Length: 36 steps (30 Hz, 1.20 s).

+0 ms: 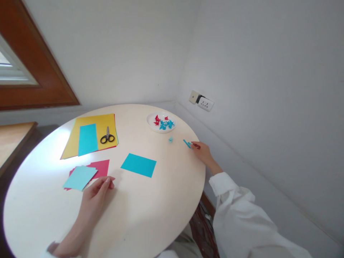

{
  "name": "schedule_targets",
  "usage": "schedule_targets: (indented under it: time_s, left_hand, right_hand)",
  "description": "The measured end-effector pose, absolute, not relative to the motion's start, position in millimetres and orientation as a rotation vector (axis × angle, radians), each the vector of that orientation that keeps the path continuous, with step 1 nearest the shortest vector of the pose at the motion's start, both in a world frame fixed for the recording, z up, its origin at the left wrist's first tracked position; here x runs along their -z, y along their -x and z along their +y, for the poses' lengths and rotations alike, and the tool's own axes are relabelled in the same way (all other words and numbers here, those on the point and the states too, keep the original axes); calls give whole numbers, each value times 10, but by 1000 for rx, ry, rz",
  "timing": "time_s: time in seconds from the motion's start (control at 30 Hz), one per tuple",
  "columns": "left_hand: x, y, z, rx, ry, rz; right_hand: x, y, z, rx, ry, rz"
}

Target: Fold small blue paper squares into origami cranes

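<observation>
My left hand [97, 190] rests on the table with its fingers curled and thumb against them, and nothing shows in it. Just beyond it lie light blue paper squares [80, 177] over dark pink paper [102, 168]. At the table's right edge, my right hand [202, 152] has its fingertips closed on small blue paper strips [187, 144]; how many it grips I cannot tell. A blue paper rectangle [139, 165] lies flat between my hands. Near the strips sits a small, pale blue folded paper piece [170, 139].
A white plate [149, 125] at the back holds red and blue folded paper shapes [163, 124]. Black-handled scissors [107, 137] and a blue sheet [88, 139] lie on stacked yellow paper [72, 139] at the left. A wall with a socket [206, 103] borders the round table [150, 218].
</observation>
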<state>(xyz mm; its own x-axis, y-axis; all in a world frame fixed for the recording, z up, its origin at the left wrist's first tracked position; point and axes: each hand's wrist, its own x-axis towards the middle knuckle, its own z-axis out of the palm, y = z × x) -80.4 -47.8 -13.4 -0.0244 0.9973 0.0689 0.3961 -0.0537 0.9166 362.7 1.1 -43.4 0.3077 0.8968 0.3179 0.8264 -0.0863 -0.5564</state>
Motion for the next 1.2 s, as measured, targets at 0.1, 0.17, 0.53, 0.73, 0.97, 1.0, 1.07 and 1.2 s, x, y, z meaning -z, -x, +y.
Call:
schedule_targets:
  time_s: [0.1, 0.17, 0.53, 0.73, 0.97, 1.0, 1.07, 1.2]
  left_hand:
    - [140, 807, -480, -1066, -1528, 1505]
    - [143, 808, -485, -1067, -1520, 1509]
    - [141, 802, -484, -1080, -1522, 1511]
    - [24, 744, -518, -1073, -1529, 1556]
    - [55, 740, -493, -1061, -1558, 1555]
    - [57, 731, -487, -1058, -1562, 1551]
    - [54, 693, -477, -1052, -1574, 1536]
    - [47, 547, -466, -960, -1685, 1474]
  right_hand:
    - [423, -3664, -5, -145, 1916, -1496]
    - [423, -3685, -10, -152, 1914, -1503]
    - [406, -3718, 68, -173, 1840, -1668]
    - [356, -3677, 229, -142, 1756, -1904]
    - [325, -3679, 127, -131, 1736, -2011]
    - [290, -3669, 97, -79, 1721, -2006]
    - [183, -3620, 41, 24, 1685, -1973]
    - [-98, -3385, -69, 113, 1634, -1891]
